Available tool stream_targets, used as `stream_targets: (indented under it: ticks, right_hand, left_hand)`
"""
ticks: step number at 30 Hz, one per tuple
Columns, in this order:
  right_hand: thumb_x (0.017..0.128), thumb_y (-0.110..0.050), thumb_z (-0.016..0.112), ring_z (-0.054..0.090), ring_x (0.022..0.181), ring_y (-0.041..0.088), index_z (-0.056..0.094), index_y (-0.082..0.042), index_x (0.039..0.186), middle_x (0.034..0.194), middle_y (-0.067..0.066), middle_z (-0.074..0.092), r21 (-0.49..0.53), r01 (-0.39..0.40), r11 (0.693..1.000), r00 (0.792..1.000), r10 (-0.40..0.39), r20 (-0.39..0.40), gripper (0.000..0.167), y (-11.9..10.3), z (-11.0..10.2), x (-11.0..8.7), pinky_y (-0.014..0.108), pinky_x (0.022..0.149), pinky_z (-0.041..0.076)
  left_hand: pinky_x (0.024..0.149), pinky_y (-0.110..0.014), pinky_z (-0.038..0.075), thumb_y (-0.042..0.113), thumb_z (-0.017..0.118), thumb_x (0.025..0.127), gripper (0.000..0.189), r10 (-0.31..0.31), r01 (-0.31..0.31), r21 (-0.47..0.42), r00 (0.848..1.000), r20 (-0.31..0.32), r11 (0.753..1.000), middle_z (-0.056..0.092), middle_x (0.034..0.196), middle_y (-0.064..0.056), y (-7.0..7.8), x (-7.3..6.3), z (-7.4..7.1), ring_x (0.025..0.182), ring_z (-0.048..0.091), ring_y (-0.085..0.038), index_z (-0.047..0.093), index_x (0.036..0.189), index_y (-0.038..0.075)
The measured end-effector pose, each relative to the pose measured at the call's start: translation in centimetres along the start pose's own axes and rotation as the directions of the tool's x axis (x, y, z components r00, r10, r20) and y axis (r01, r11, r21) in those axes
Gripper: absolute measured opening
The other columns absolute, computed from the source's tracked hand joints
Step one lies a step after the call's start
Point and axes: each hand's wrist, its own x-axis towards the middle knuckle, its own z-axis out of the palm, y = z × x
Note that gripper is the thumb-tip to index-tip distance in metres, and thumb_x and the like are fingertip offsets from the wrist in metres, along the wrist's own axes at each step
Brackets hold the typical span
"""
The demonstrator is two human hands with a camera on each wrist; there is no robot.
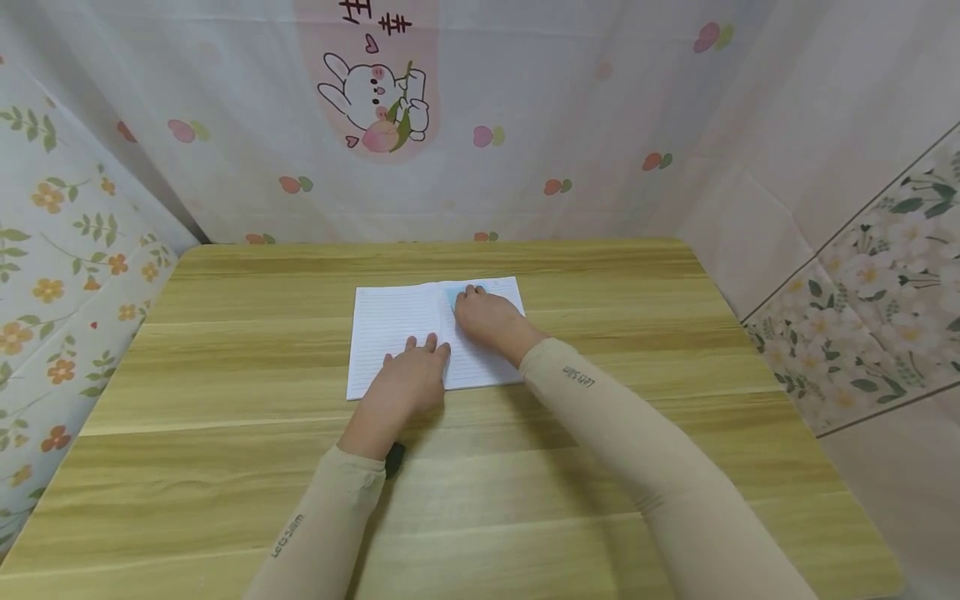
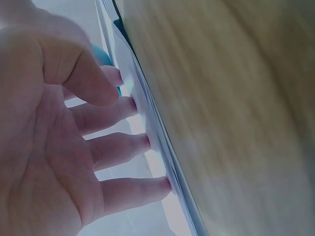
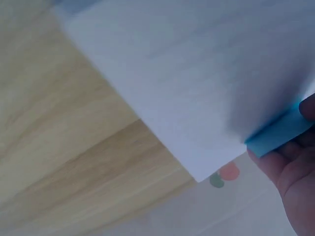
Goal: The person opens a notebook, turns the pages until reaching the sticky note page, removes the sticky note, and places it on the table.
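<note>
An open notebook [image 1: 393, 321] with white lined pages lies on the wooden table. My left hand [image 1: 412, 377] rests its fingertips on the page near the lower part of the fold, its fingers fairly straight and spread. In the left wrist view those fingertips [image 2: 160, 186] touch the paper. Over the upper part of the right page, my right hand [image 1: 489, 319] holds a thin light blue slip [image 1: 452, 296], partly hidden under the fingers. The right wrist view shows the blue slip [image 3: 278, 132] pinched between thumb and fingers, one edge close against the page.
The wood-grain table [image 1: 247, 350] extends around the notebook on all sides. Behind it hangs a white curtain [image 1: 510, 92] printed with a rabbit and fruit. Flowered sheets cover the left side [image 1: 60, 275] and right side [image 1: 870, 283].
</note>
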Motion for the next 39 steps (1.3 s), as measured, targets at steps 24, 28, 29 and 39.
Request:
stream_targets:
  ticks: [24,28,29,39]
  right_hand:
    - [0.116,-0.025,0.029,0.055,0.132,0.028,0.019,0.001,0.168,0.154,0.023,0.045,0.97,-0.138,-0.199,0.9,0.384,0.206,0.059,10.4,-0.2,-5.5,0.032,0.111,0.051]
    - [0.114,-0.02,0.025,0.066,0.098,0.033,0.029,0.007,0.164,0.136,0.032,0.06,0.821,-0.234,0.521,0.92,0.392,0.013,0.057,11.4,1.1,-8.2,0.04,0.084,0.058]
    - [0.113,-0.016,0.025,0.067,0.095,0.036,0.032,0.011,0.161,0.132,0.036,0.062,0.704,-0.25,0.664,0.924,0.38,-0.031,0.056,11.5,1.5,-8.8,0.042,0.082,0.059]
    - [0.108,0.0,0.026,0.041,0.151,0.054,0.032,0.024,0.154,0.16,0.044,0.037,0.217,-0.26,0.941,0.966,0.255,0.05,0.052,10.7,4.9,-11.9,0.06,0.123,0.039]
  left_hand:
    - [0.123,-0.077,0.029,0.009,0.043,0.106,0.06,0.011,-0.011,-0.015,1.0,0.02,1.0,0.025,0.175,-0.022,-0.1,-0.1,-0.5,0.163,0.022,-0.05,0.036,0.165,0.005]
    - [0.123,-0.077,0.029,0.01,0.043,0.106,0.06,0.009,-0.009,-0.013,1.0,0.024,1.0,0.025,0.176,-0.021,-0.1,0.0,-0.3,0.163,0.021,-0.05,0.035,0.165,0.005]
    - [0.123,-0.077,0.029,0.01,0.043,0.106,0.06,0.008,-0.007,-0.013,1.0,0.025,1.0,0.024,0.176,-0.021,-0.1,0.0,-0.3,0.163,0.021,-0.05,0.035,0.165,0.005]
    - [0.122,-0.077,0.03,0.012,0.041,0.107,0.06,0.005,-0.005,-0.005,0.999,0.034,1.0,0.024,0.176,-0.021,0.0,0.2,-0.3,0.163,0.021,-0.05,0.034,0.166,0.005]
